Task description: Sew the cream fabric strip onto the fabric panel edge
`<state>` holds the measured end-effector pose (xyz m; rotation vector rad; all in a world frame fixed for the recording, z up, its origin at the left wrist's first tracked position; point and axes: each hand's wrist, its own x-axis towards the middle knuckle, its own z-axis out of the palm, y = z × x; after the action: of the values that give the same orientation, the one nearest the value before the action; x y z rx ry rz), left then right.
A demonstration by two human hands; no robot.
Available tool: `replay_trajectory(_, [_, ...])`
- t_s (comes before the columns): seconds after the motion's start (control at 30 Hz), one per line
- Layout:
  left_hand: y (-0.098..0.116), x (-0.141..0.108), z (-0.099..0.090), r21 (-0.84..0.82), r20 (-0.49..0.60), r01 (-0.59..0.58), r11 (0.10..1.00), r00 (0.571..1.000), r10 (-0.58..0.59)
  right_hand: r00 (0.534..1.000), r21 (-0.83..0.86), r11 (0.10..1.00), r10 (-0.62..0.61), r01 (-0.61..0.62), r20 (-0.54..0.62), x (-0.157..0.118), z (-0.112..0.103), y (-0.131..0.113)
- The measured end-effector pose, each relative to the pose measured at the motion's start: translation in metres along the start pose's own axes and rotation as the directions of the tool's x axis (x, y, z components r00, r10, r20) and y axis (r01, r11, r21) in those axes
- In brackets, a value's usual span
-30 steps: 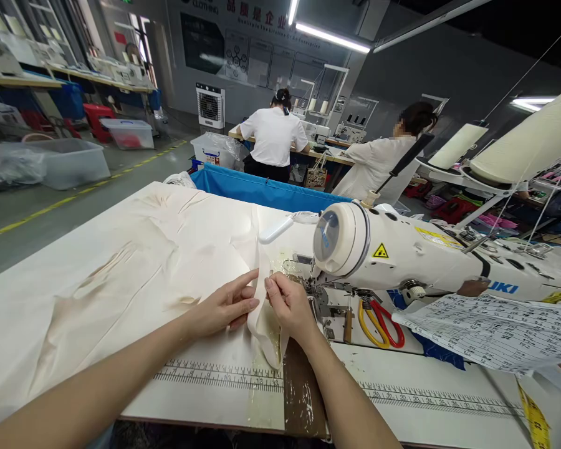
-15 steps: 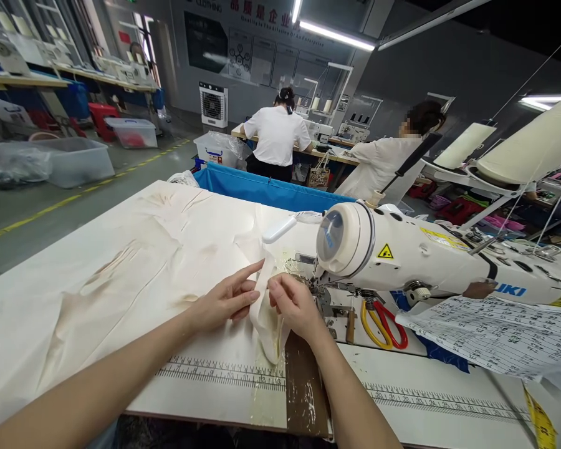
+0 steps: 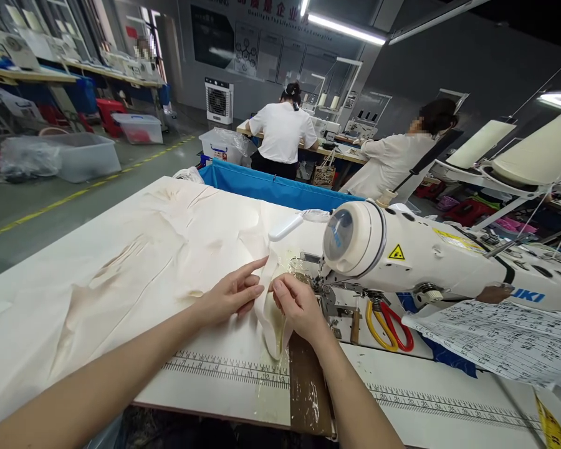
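Note:
Cream fabric (image 3: 168,262) lies spread and wrinkled over the left side of the sewing table, and a narrow folded band of it (image 3: 270,324) rises between my hands. My right hand (image 3: 300,307) pinches the band's edge between thumb and fingertips, just left of the sewing machine's needle area. Against the band's left side rests my left hand (image 3: 236,293), index finger stretched along it and thumb apart, the other fingers loosely bent. The white sewing machine (image 3: 378,240) stands to the right of both hands. Its needle is too small to make out.
Scissors (image 3: 387,327) with red and yellow handles lie under the machine arm, beside a wooden-handled tool (image 3: 356,325). A printed ruler (image 3: 224,369) runs along the table's front. Written paper (image 3: 490,337) and a tape measure (image 3: 550,424) are right. Beyond the blue cloth bin (image 3: 280,187) sit two co-workers.
The whole view has shifted slightly, moving the scene a little to the right. Both hands keep nearly the same place on the fabric band, with the right still pinching it.

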<state>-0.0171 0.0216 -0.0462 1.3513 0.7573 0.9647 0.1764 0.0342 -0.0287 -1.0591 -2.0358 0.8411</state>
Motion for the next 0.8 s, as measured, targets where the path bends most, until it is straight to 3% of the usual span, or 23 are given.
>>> replay_trajectory(0.17, [-0.001, 0.001, 0.002, 0.063, -0.062, -0.001, 0.998, 0.998, 0.005, 0.996, -0.076, 0.996, -0.050, 0.056, 0.081, 0.000, 0.000, -0.002])
replay_trajectory(0.27, [0.003, 0.001, 0.006, 0.034, -0.157, 0.039, 0.999, 0.987, -0.033, 1.000, -0.177, 0.984, -0.026, 0.026, 0.002, 0.003, 0.000, 0.003])
replay_trajectory(0.33, [0.012, 0.002, 0.009, -0.034, -0.299, 0.091, 0.995, 0.949, -0.097, 0.998, -0.219, 0.976, -0.010, -0.003, -0.056, 0.002, -0.001, -0.001])
replay_trajectory(0.4, [0.024, 0.007, 0.009, -0.118, -0.438, 0.142, 0.983, 0.881, -0.180, 0.998, -0.236, 0.972, -0.019, 0.003, -0.066, -0.008, -0.003, -0.014])
replay_trajectory(0.5, [0.044, 0.023, 0.004, -0.143, -0.538, 0.178, 0.974, 0.812, -0.227, 0.996, -0.221, 0.971, -0.088, 0.086, 0.002, -0.044, -0.001, -0.044])
replay_trajectory(0.6, [0.055, 0.055, -0.011, 0.107, -0.598, 0.230, 0.967, 0.792, -0.122, 0.983, -0.181, 0.968, -0.161, 0.174, 0.086, -0.095, 0.011, -0.063])
replay_trajectory(0.63, [0.055, 0.068, -0.018, 0.258, -0.611, 0.261, 0.930, 0.790, -0.052, 0.987, -0.174, 0.976, -0.110, 0.129, 0.116, -0.112, 0.017, -0.063])
replay_trajectory(0.7, [0.052, 0.094, -0.033, 0.386, -0.635, 0.297, 0.874, 0.772, 0.018, 0.972, -0.156, 0.985, -0.031, 0.069, 0.234, -0.143, 0.032, -0.051])
replay_trajectory(0.8, [0.045, 0.126, -0.050, 0.547, -0.617, 0.323, 0.772, 0.779, 0.112, 0.939, -0.133, 0.979, 0.189, -0.157, 0.287, -0.181, 0.048, -0.015])
